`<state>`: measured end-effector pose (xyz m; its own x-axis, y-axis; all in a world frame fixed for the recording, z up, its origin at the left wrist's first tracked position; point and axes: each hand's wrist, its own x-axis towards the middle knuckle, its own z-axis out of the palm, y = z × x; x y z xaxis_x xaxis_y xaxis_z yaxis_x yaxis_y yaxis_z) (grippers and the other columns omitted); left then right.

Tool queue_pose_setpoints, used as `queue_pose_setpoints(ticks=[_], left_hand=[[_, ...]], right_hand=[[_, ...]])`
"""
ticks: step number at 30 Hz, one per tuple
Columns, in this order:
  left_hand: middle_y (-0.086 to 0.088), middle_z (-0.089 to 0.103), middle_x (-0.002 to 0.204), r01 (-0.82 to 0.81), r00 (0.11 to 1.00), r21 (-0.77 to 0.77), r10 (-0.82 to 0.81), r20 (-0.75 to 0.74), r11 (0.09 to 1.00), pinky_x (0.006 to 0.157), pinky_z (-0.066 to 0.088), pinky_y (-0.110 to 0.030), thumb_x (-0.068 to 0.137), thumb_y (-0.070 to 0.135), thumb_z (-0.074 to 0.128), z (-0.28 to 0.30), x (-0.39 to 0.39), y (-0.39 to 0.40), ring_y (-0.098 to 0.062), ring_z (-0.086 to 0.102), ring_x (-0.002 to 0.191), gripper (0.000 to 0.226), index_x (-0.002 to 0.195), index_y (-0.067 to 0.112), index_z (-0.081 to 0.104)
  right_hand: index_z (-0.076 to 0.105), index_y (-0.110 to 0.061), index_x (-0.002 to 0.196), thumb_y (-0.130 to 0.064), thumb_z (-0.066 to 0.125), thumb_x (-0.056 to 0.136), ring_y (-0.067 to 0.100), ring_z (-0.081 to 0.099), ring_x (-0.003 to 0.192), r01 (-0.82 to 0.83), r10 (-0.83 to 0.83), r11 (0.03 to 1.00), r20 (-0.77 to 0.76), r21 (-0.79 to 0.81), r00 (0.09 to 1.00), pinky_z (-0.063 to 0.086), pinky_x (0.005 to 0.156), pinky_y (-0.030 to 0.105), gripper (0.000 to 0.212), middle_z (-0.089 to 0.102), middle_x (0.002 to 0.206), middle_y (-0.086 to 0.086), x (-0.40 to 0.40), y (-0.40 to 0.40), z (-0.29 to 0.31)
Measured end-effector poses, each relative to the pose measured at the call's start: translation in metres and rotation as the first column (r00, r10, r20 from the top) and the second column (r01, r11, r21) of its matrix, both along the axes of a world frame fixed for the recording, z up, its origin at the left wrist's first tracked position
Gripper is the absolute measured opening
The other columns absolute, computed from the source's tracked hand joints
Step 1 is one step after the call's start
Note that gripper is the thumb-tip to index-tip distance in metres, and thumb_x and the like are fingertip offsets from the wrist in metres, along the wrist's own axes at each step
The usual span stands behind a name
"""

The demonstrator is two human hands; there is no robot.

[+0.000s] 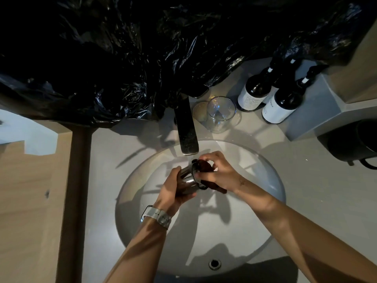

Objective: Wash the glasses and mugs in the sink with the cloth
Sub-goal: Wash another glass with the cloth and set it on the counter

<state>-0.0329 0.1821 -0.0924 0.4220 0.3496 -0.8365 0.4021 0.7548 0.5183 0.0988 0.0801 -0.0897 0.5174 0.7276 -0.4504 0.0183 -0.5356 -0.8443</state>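
Directly under the faucet (pixel 186 129) spout, over the far half of the round sink (pixel 265 231), both hands meet around one dark glass (pixel 188 179). The left hand (pixel 173 190) has its fingers curled round the body of the glass, which lies tilted with its rim toward the right. The right hand (pixel 218 172) pinches a dark brown cloth (pixel 207 170) against that rim, fingers bent close and narrow, part of the cloth hanging below the hand. A pale watch (pixel 158 217) sits on the left wrist.

Below the hands the basin is open down to the overflow hole (pixel 214 264) near its front edge, and both forearms cross that space from the lower right and lower centre. On the desk (pixel 316 201) behind the basin rim, just right of the faucet, a clear glass (pixel 221 113) stands upright with a smaller round thing touching or just beside its left side; what that is I cannot tell. Farther right, three dark bottles (pixel 273 97) with white labels stand close together near the back corner, well apart from the hands. A dark appliance (pixel 355 139) sits at the right edge. Crumpled black plastic sheeting (pixel 142 58) overhangs the whole back, its lower edge reaching the faucet base. Left of the basin the desk ends at a dark wooden upright (pixel 75 190).
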Motion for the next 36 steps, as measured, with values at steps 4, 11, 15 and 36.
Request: queue_pose_setpoints(ticks=[4,11,15,36], left_hand=[[-0.012,0.076,0.086,0.025,0.999,0.085,-0.028,0.027,0.996,0.065,0.056,-0.036,0.099,0.04,0.048,-0.001,0.007,0.003,-0.022,0.072,0.069,0.036,0.111,0.012,0.065],[-0.007,0.073,0.08,0.13,0.991,0.037,-0.131,0.025,0.991,0.054,0.057,-0.031,0.099,0.036,0.048,0.008,0.016,0.021,-0.02,0.072,0.065,0.028,0.102,0.013,0.064],[-0.012,0.065,0.076,0.217,0.968,-0.167,-0.234,-0.091,0.962,0.044,0.053,-0.024,0.092,0.038,0.054,0.007,0.02,0.033,-0.022,0.063,0.055,0.033,0.087,0.011,0.07],[-0.012,0.06,0.065,0.173,0.984,-0.1,-0.177,-0.032,0.98,0.036,0.048,-0.023,0.098,0.031,0.049,-0.003,0.008,0.042,-0.022,0.06,0.045,0.023,0.101,0.011,0.058]], right_hand=[[0.05,-0.014,0.111,-0.02,0.068,0.087,0.019,0.06,0.089,0.046,-0.074,0.994,-0.308,-0.098,0.948,0.05,0.08,0.027,0.03,0.061,0.099,0.006,-0.004,0.009,-0.001],[0.064,-0.018,0.107,-0.027,0.062,0.087,0.023,0.066,0.091,-0.078,0.095,0.994,0.274,-0.074,0.957,0.048,0.073,0.024,0.022,0.07,0.095,0.001,-0.005,0.018,-0.003],[0.058,-0.015,0.119,-0.026,0.067,0.088,0.023,0.059,0.089,-0.271,0.282,0.958,0.467,-0.092,0.838,0.044,0.08,0.03,0.034,0.062,0.094,0.0,0.001,0.036,0.008],[0.063,-0.014,0.103,-0.038,0.071,0.075,0.022,0.067,0.088,-0.05,0.065,0.958,0.042,-0.283,0.997,0.053,0.082,0.031,0.037,0.07,0.093,0.003,-0.014,0.043,-0.013]])
